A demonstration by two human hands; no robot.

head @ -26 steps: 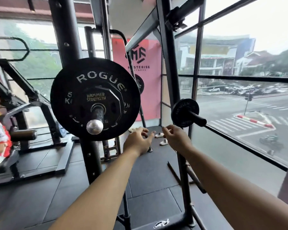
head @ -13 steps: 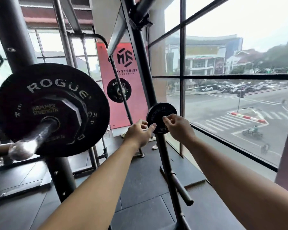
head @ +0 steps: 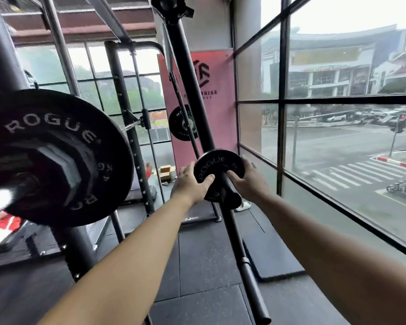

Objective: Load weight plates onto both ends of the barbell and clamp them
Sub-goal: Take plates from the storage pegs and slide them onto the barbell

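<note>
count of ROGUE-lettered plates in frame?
3: the large plate on the barbell at left; the small plate gripped by the left hand and right hand; the far plate before the pink banner. Others may be hidden.

Overcast daylight fills a gym through tall black-framed windows (head: pixel 283 90) overlooking a street junction, where a motorcycle (head: pixel 402 185) sits beside a zebra crossing (head: pixel 352 174) below a pale commercial building (head: pixel 326 64). A pink banner (head: pixel 220 118) hangs at the far wall. Dark rubber tiles (head: pixel 197 266) cover the floor, with a cardboard box (head: pixel 165 171) at the back.
</note>
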